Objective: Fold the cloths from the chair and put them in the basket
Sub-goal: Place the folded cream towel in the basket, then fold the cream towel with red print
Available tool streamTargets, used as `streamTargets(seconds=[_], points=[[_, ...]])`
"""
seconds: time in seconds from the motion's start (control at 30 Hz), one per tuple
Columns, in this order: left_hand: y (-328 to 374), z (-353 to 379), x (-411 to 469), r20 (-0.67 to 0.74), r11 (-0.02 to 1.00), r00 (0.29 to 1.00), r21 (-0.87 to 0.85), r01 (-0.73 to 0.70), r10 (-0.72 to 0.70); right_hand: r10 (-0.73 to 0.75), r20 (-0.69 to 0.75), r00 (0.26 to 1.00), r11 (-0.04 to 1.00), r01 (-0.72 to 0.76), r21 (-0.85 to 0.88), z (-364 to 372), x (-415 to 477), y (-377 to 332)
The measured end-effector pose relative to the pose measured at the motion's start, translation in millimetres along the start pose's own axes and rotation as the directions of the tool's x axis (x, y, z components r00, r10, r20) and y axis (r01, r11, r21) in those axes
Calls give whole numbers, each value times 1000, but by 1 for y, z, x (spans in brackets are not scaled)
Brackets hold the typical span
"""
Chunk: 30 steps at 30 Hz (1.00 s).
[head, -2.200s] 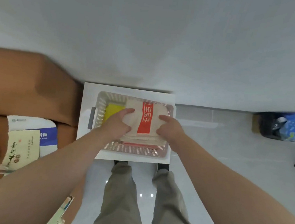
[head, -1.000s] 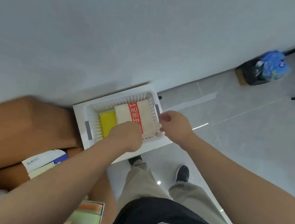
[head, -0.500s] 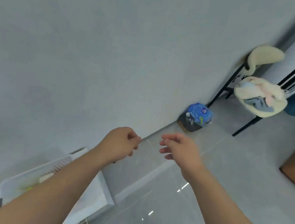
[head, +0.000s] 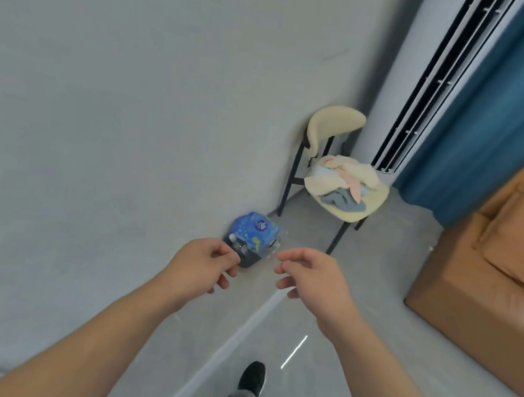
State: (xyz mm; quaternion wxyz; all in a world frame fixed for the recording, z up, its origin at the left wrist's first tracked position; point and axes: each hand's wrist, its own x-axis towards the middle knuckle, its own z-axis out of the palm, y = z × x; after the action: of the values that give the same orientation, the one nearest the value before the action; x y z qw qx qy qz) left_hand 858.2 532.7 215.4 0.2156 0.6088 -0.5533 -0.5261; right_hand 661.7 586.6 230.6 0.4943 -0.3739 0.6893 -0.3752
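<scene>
Both hands are held out in front at about the same height, a small gap between them, and neither holds anything. The left hand has its fingers loosely curled toward the thumb; the right hand is slack too, fingers half bent and pointing left.

The cloths lie in a loose heap on the chair, well beyond the hands and up to the right. The heap covers most of the cream seat and its long axis runs from the backrest toward the seat's front edge. Cream cloth sits on top, a pale blue one shows at the back, a grey-blue one near the front, and a pink strip slants across them, down to the right.

The chair stands beside the wall with its back to it. Just beyond the hands, on the floor by the wall, a blue packet sits on something dark – possibly a small bin. A brown sofa is at right, a blue curtain behind it.
</scene>
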Motion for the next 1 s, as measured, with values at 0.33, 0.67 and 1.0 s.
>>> streamTargets(seconds=[0.33, 0.67, 1.0], points=[[123, 176, 219, 140, 1000, 990, -9, 10, -8, 80, -132, 988, 993, -91, -75, -192, 195, -19], [262, 332, 402, 236, 997, 972, 78, -21, 2, 153, -172, 973, 985, -164, -51, -372, 379, -33], [360, 426, 545, 67, 986, 984, -4, 168, -167, 131, 8, 991, 984, -129, -119, -519, 578, -76]])
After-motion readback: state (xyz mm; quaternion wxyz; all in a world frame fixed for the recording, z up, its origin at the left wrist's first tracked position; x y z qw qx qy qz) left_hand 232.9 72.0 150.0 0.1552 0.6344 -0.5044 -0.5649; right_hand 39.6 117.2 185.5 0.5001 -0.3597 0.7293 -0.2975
